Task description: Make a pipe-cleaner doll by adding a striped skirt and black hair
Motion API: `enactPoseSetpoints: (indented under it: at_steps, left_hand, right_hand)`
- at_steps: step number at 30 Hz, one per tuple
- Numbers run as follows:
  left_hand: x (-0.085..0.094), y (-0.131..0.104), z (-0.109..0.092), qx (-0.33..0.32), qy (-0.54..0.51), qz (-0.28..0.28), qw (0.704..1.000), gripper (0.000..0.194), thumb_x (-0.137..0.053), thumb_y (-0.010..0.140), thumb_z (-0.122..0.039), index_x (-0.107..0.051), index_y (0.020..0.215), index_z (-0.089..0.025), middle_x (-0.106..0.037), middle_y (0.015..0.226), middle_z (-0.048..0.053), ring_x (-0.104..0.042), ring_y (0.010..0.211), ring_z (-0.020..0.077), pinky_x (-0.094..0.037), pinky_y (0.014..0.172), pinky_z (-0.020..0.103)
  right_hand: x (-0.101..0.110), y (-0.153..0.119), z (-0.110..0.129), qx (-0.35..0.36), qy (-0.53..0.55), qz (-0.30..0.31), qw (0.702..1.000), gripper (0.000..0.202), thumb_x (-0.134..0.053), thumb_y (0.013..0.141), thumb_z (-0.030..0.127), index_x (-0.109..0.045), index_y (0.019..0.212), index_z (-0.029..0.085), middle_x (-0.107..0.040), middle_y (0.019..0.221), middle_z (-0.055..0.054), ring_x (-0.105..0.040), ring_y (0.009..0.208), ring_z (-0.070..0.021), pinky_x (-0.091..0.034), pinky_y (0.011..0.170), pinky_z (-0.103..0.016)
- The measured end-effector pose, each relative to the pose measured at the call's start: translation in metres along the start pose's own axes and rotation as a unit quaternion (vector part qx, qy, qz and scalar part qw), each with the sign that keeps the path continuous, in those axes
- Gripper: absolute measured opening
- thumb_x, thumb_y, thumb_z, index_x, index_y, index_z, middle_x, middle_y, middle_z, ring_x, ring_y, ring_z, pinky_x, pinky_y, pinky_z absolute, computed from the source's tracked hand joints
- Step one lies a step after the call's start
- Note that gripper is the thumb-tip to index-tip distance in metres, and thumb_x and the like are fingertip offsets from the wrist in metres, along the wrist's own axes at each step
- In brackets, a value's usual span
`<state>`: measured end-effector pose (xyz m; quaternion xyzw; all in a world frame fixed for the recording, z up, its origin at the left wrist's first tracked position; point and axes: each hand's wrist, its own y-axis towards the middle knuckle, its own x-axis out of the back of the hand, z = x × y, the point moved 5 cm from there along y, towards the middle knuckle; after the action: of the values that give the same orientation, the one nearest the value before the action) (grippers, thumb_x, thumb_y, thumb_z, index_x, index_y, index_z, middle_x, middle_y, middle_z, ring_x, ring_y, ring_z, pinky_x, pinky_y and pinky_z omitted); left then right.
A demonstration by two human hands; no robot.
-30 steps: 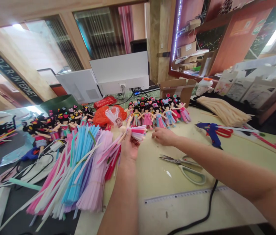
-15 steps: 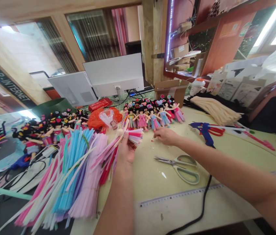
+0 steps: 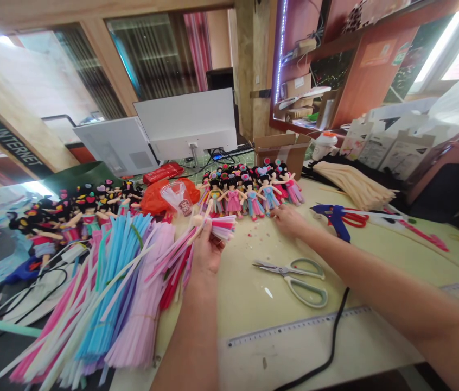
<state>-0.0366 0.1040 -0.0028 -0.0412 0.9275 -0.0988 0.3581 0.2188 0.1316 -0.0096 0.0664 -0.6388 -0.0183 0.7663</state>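
While the left hand (image 3: 209,251) grips a pink-and-white pipe-cleaner figure (image 3: 223,227) over the table (image 3: 237,288), the right hand (image 3: 289,221) reaches beside the standing dolls (image 3: 233,200), fingers bent, contents indeterminable. Tabletop handling appears underway; lifting a small piece would call for a fine pinch.

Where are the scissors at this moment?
In the head view, the scissors lie on the table, right of the left hand, between the ruler and the blue glue gun.
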Motion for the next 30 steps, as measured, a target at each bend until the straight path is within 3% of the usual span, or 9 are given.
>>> enactPoseSetpoints:
  at_steps: [3,10,16,23,28,30]
  left_hand:
    - [0.000,0.000,0.000,-0.001,-0.002,0.001,1.000,0.026,-0.077,0.070,-0.034,-0.062,0.080,-0.015,-0.066,0.055,-0.002,-0.059,0.043,0.0106,-0.039,0.038,0.018]
    - [0.001,-0.001,0.001,0.000,0.000,-0.005,1.000,0.027,-0.078,0.069,-0.034,-0.062,0.080,-0.015,-0.065,0.054,-0.003,-0.059,0.043,0.0110,-0.039,0.039,0.019]
    - [0.001,0.000,0.002,-0.002,-0.001,-0.002,1.000,0.026,-0.077,0.070,-0.034,-0.062,0.080,-0.015,-0.065,0.056,-0.002,-0.058,0.044,0.0105,-0.038,0.039,0.019]
    - [0.001,0.000,0.002,0.002,-0.001,-0.002,1.000,0.025,-0.077,0.071,-0.033,-0.061,0.079,-0.015,-0.065,0.055,-0.002,-0.058,0.043,0.0108,-0.038,0.040,0.019]
    - [0.000,0.000,0.003,-0.002,0.003,0.005,1.000,0.028,-0.078,0.068,-0.035,-0.062,0.078,-0.015,-0.066,0.056,-0.002,-0.059,0.044,0.0106,-0.037,0.039,0.018]
    - [-0.001,0.000,0.003,-0.005,0.002,0.007,1.000,0.029,-0.079,0.067,-0.036,-0.061,0.078,-0.015,-0.066,0.057,-0.001,-0.059,0.044,0.0107,-0.037,0.040,0.018]
  right_hand:
    - [0.001,0.000,0.001,0.018,0.007,-0.005,1.000,0.035,-0.041,0.085,0.010,-0.071,0.103,0.016,-0.068,0.107,-0.010,-0.059,0.101,-0.0191,-0.041,0.089,-0.026]
    - [-0.006,0.002,0.009,0.049,0.002,-0.001,0.999,0.041,-0.047,0.084,0.011,-0.063,0.121,0.019,-0.064,0.118,-0.012,-0.057,0.106,-0.0209,-0.039,0.093,-0.029]
    - [-0.003,-0.002,0.017,0.053,0.001,0.004,0.999,0.036,-0.041,0.086,0.009,-0.071,0.104,0.017,-0.067,0.107,-0.010,-0.059,0.100,-0.0200,-0.039,0.090,-0.028]
    - [-0.004,-0.003,0.037,0.082,-0.002,-0.001,0.997,0.045,-0.042,0.085,0.011,-0.063,0.124,0.021,-0.063,0.112,-0.013,-0.055,0.105,-0.0237,-0.037,0.094,-0.033]
    - [-0.002,-0.002,0.033,0.073,0.000,-0.005,0.997,0.037,-0.041,0.084,0.010,-0.072,0.102,0.018,-0.065,0.108,-0.011,-0.057,0.101,-0.0222,-0.040,0.090,-0.031]
    - [0.002,-0.001,0.024,0.060,-0.001,-0.010,0.998,0.039,-0.038,0.085,0.008,-0.072,0.102,0.017,-0.066,0.108,-0.010,-0.058,0.099,-0.0206,-0.040,0.090,-0.030]
